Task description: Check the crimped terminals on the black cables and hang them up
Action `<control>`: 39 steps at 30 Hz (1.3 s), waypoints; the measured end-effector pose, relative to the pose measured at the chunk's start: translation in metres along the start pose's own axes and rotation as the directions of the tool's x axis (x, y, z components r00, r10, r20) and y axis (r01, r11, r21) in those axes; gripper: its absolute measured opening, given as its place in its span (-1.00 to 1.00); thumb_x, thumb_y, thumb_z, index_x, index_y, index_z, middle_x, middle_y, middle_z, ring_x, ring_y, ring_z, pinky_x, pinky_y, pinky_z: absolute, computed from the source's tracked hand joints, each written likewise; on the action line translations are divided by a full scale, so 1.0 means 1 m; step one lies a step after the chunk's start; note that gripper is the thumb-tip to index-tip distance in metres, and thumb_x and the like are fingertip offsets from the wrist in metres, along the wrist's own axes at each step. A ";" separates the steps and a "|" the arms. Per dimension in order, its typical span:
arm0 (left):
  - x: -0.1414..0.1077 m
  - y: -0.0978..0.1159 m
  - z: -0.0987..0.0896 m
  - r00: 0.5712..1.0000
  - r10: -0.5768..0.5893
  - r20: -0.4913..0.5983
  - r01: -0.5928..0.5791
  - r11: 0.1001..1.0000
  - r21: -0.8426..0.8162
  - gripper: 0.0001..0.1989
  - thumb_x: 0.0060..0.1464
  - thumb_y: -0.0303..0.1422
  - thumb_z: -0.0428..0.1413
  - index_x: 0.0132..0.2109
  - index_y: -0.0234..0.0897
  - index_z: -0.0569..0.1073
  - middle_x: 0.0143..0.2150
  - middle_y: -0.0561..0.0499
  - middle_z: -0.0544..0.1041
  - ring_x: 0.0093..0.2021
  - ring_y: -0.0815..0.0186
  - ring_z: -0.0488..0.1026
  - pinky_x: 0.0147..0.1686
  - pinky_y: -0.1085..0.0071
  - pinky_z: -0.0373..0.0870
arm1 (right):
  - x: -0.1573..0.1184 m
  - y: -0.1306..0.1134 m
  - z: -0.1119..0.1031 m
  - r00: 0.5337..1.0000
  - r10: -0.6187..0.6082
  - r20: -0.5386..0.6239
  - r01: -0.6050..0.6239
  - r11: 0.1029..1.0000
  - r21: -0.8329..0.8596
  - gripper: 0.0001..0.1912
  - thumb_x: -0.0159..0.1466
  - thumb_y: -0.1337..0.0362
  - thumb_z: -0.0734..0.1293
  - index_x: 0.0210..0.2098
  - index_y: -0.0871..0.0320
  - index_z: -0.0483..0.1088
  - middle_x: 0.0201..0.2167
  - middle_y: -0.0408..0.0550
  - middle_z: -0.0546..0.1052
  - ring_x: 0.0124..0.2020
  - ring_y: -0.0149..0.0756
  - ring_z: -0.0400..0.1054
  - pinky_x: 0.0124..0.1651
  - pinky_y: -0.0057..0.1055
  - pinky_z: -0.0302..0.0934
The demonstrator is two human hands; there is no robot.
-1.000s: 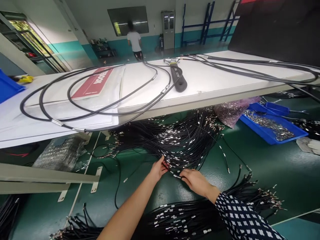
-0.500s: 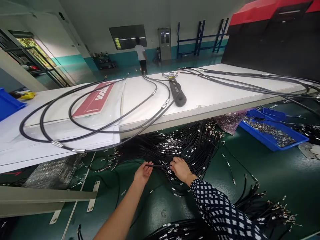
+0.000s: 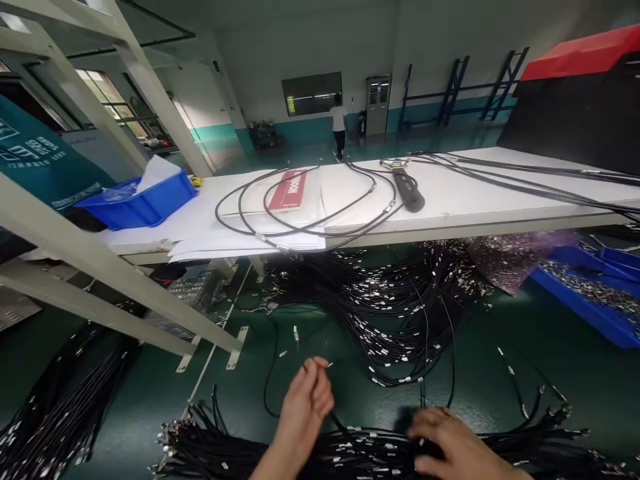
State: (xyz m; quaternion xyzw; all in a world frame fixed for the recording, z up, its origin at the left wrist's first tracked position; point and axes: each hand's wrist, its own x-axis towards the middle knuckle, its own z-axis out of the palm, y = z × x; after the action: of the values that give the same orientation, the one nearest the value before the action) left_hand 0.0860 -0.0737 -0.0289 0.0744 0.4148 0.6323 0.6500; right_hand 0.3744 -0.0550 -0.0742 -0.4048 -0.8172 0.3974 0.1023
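Observation:
My left hand (image 3: 307,397) is raised over the near bundle of black cables (image 3: 360,443), its fingers curled inward. Whatever lies inside them, if anything, is hidden; a dark cable shows just below its right side. Blurred by motion, my right hand (image 3: 445,440) is low at the right part of that bundle, and its grip cannot be made out. Thin black cables (image 3: 453,360) run down from the farther heap toward it. The farther heap of black cables (image 3: 380,313), dotted with silver metal sleeves, lies on the floor under the table edge.
On the white table (image 3: 350,220) are looped cables (image 3: 240,207), a red-covered booklet (image 3: 289,192), an adjustable wrench (image 3: 409,190) and a blue bin (image 3: 150,200). Blue trays of metal parts (image 3: 590,287) sit at right. Pale frame legs (image 3: 165,307) stand left. A person (image 3: 339,123) is far back.
Both hands have come down and nearer, from the farther heap to the near bundle. The cable stretched between them is no longer seen there. The view has swung left.

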 end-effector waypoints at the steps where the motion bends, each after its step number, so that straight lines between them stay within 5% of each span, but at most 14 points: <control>1: -0.017 -0.012 0.004 0.999 -0.024 0.046 0.022 0.999 0.029 -0.69 0.11 -0.15 0.20 -0.28 -0.37 0.43 -0.66 0.22 0.09 -0.68 0.54 -0.08 -0.69 0.57 -0.07 | 0.009 -0.012 -0.004 1.000 0.030 0.000 -0.030 0.988 0.149 -0.66 0.27 -0.01 0.31 -0.07 0.02 0.51 -0.10 -0.01 0.53 -0.08 -0.11 0.40 0.02 -0.25 0.23; 3: -0.048 -0.033 0.012 0.983 -0.072 0.169 0.052 0.992 0.117 -0.64 0.06 -0.10 0.23 -0.28 -0.36 0.44 -0.66 0.21 0.11 -0.67 0.54 -0.08 -0.66 0.55 -0.04 | 0.033 -0.046 -0.015 0.998 0.041 -0.057 -0.009 0.878 0.479 -0.57 0.37 -0.02 0.17 0.04 0.08 0.43 -0.07 0.03 0.51 -0.12 -0.20 0.38 -0.05 -0.31 0.24; 6: -0.079 -0.047 0.021 0.916 -0.156 0.369 0.057 0.963 0.265 -0.64 0.13 -0.07 0.15 -0.27 -0.33 0.45 -0.65 0.22 0.08 -0.67 0.53 -0.12 -0.64 0.54 -0.02 | 0.064 -0.102 -0.034 0.991 -0.056 -0.122 0.129 0.638 0.759 -0.52 0.40 -0.05 0.09 0.08 0.12 0.36 -0.17 0.01 0.51 -0.53 -0.45 0.18 -0.52 -0.50 0.03; 9: -0.095 -0.040 0.028 0.884 -0.187 0.429 0.025 0.934 0.357 -0.64 0.20 -0.08 0.07 -0.18 -0.33 0.48 -0.59 0.11 0.25 -0.61 0.48 0.11 -0.53 0.49 0.17 | 0.071 -0.139 -0.051 0.972 -0.092 -0.217 0.234 0.505 0.831 -0.63 0.39 0.02 0.18 -0.16 0.18 0.43 -0.43 -0.13 0.43 -0.60 -0.52 0.02 -0.55 -0.54 -0.11; 12: -0.100 -0.021 0.033 0.929 -0.026 0.369 -0.127 0.915 0.383 -0.64 0.23 -0.11 0.04 -0.11 -0.33 0.50 -0.33 -0.05 0.41 -0.30 0.32 0.34 -0.23 0.40 0.29 | 0.056 -0.152 -0.061 0.960 -0.079 -0.268 0.270 0.506 0.819 -0.68 0.37 0.10 0.25 -0.37 0.21 0.38 -0.51 -0.14 0.38 -0.49 -0.47 0.20 -0.41 -0.53 0.08; 14: -0.100 -0.009 0.034 0.938 0.039 0.344 -0.185 0.895 0.405 -0.65 0.23 -0.11 0.03 -0.13 -0.32 0.49 -0.42 0.03 0.31 -0.39 0.38 0.24 -0.34 0.46 0.24 | 0.044 -0.154 -0.063 0.971 -0.035 -0.238 0.228 0.448 0.864 -0.71 0.38 0.11 0.24 -0.34 0.20 0.35 -0.43 -0.13 0.39 -0.43 -0.44 0.27 -0.35 -0.50 0.15; 17: -0.100 0.001 0.033 0.900 -0.119 0.420 -0.109 0.870 0.480 -0.63 0.27 -0.09 -0.04 -0.22 -0.33 0.43 -0.58 0.19 0.02 -0.58 0.45 -0.11 -0.58 0.50 -0.09 | 0.032 -0.159 -0.060 0.987 0.005 -0.161 0.150 0.326 0.933 -0.80 0.35 0.13 0.28 -0.22 0.16 0.34 -0.55 -0.29 0.18 -0.63 -0.58 0.01 -0.56 -0.59 -0.07; 20: -0.103 0.003 0.037 0.801 -0.314 0.509 -0.039 0.821 0.569 -0.61 0.29 -0.12 -0.09 -0.30 -0.35 0.39 -0.63 0.18 0.05 -0.60 0.46 -0.10 -0.58 0.45 -0.17 | 0.028 -0.168 -0.055 0.991 -0.025 -0.134 0.133 0.392 0.910 -0.77 0.31 0.12 0.33 -0.23 0.18 0.37 -0.63 -0.36 0.03 -0.67 -0.57 -0.24 -0.62 -0.54 -0.32; 24: -0.108 0.005 0.047 0.746 -0.417 0.519 -0.011 0.771 0.636 -0.62 0.29 -0.16 -0.06 -0.33 -0.38 0.41 -0.62 0.15 0.11 -0.59 0.46 -0.05 -0.56 0.42 -0.15 | 0.024 -0.176 -0.056 0.969 -0.014 -0.247 0.208 0.586 0.783 -0.68 0.29 0.15 0.34 -0.51 0.22 0.30 -0.56 -0.20 0.33 -0.62 -0.55 -0.07 -0.58 -0.49 -0.19; 30: -0.113 0.013 0.063 0.883 -0.140 0.449 -0.140 0.834 0.534 -0.81 0.24 -0.20 0.07 -0.20 -0.24 0.40 -0.49 0.15 0.13 -0.54 0.46 -0.04 -0.56 0.46 -0.09 | 0.015 -0.180 -0.055 0.947 0.042 -0.319 0.178 0.756 0.630 -0.66 0.30 0.19 0.31 -0.55 0.17 0.23 -0.62 -0.25 0.27 -0.60 -0.50 -0.01 -0.56 -0.49 -0.12; 33: -0.113 0.015 0.067 0.913 -0.038 0.406 -0.224 0.786 0.577 -0.80 0.24 -0.23 0.08 -0.25 -0.28 0.44 -0.48 0.12 0.19 -0.53 0.47 -0.02 -0.56 0.44 -0.11 | 0.013 -0.181 -0.054 0.950 0.047 -0.310 0.177 0.735 0.654 -0.66 0.30 0.25 0.29 -0.57 0.17 0.20 -0.61 -0.24 0.28 -0.56 -0.49 0.07 -0.51 -0.50 -0.04; 39: -0.115 0.014 0.063 0.907 -0.036 0.419 -0.253 0.749 0.613 -0.79 0.26 -0.24 0.04 -0.23 -0.28 0.45 -0.42 0.06 0.28 -0.50 0.46 0.05 -0.53 0.43 -0.05 | 0.016 -0.176 -0.054 0.992 0.045 -0.118 0.071 0.572 0.817 -0.66 0.29 0.25 0.29 -0.59 0.20 0.25 -0.62 -0.20 0.39 -0.62 -0.55 0.06 -0.53 -0.53 -0.06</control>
State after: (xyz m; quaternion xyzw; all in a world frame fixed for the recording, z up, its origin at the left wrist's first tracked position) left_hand 0.1321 -0.1456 0.0717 0.4507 0.4601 0.4548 0.6151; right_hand 0.2888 -0.0752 0.0880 -0.3298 -0.5355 0.7030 0.3321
